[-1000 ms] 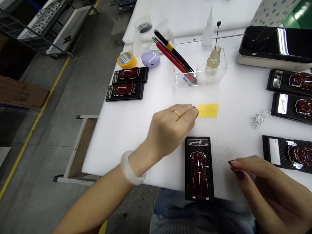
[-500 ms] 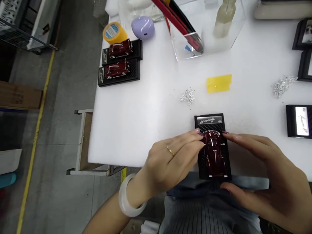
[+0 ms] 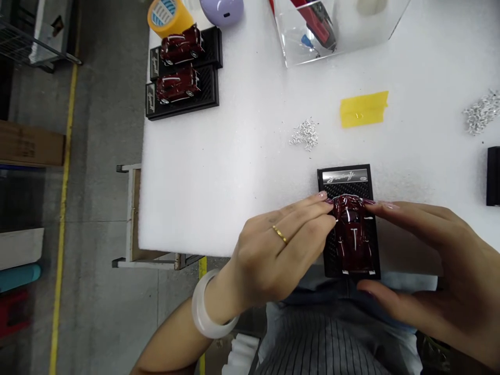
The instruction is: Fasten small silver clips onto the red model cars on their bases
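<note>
A dark red model car (image 3: 353,242) sits on a black display base (image 3: 331,260) at the table's front edge, its silver nameplate (image 3: 346,177) at the far end. From the left, my left hand (image 3: 283,247) has its fingers pressed together against the car's far left side; its thumb is hidden. On the right, my right hand (image 3: 441,260) curves around the car and base. Its index fingertip touches the car's far right side, and its thumb lies by the base's near right corner.
Two similar red model cars on black bases (image 3: 213,96) stand at the table's left edge, beside a yellow tape roll (image 3: 167,18) and a purple case (image 3: 222,10). Small silvery parts (image 3: 305,134), yellow tape (image 3: 364,109) and a clear box (image 3: 287,49) lie beyond.
The view has shifted closer, so the things on the table appear larger and higher up. Both hands stay at the model car, and the right index fingertip sits nearer its side.
</note>
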